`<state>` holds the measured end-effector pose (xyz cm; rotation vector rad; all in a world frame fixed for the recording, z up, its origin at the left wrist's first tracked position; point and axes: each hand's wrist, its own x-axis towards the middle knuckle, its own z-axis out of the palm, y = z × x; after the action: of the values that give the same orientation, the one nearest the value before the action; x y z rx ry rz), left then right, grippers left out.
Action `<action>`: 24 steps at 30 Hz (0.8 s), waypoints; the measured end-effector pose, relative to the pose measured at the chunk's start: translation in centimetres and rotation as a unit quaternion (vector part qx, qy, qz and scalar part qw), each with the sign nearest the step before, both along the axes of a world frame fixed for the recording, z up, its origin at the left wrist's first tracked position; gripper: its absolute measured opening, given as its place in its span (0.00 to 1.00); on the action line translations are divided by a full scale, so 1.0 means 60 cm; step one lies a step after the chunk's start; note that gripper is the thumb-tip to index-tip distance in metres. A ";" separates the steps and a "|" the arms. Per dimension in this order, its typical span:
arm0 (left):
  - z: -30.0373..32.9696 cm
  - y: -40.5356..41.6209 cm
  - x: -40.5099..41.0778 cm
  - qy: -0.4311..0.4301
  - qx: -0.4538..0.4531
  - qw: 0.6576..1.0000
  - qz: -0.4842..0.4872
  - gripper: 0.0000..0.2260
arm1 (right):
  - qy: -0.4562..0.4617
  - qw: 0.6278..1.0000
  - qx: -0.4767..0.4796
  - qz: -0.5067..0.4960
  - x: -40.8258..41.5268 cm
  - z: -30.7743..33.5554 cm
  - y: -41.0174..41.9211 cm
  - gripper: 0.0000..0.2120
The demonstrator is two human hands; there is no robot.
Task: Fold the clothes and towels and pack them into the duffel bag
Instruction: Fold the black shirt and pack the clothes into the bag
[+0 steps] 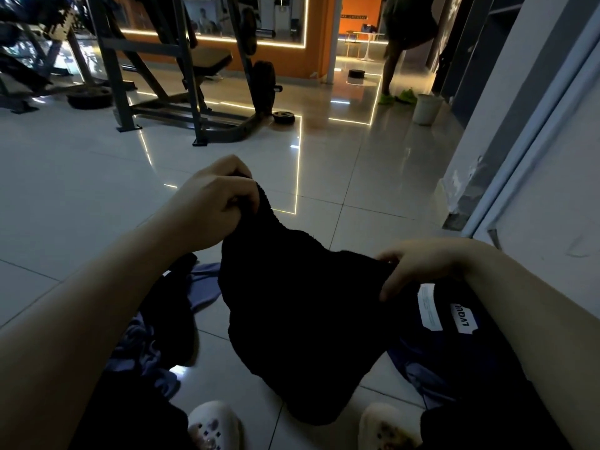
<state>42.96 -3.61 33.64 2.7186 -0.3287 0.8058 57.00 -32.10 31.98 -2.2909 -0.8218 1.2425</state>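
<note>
Two pale slippers (212,423) poke out at the bottom, on the shiny floor (81,190). Above them hangs a black towel (302,319). The left hand (217,203) pinches one top corner up high. The right hand (418,267) pinches the other corner, lower down. The fold looks like it is just starting. Next, I think the two corners must meet. The dark duffel bag (461,345) waits under the right arm.

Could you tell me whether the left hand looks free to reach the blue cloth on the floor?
Probably not yet: the left hand grips the black towel, though the blue cloth lies uncovered just below.
</note>
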 end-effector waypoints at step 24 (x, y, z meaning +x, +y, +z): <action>-0.052 0.025 0.026 0.236 -0.697 0.664 -0.137 0.31 | -0.084 0.914 0.145 -0.369 0.021 0.040 -0.064 0.12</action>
<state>44.54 -2.09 30.52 1.2282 0.0502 0.0485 58.24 -35.93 34.40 -2.1508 -0.1188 0.5460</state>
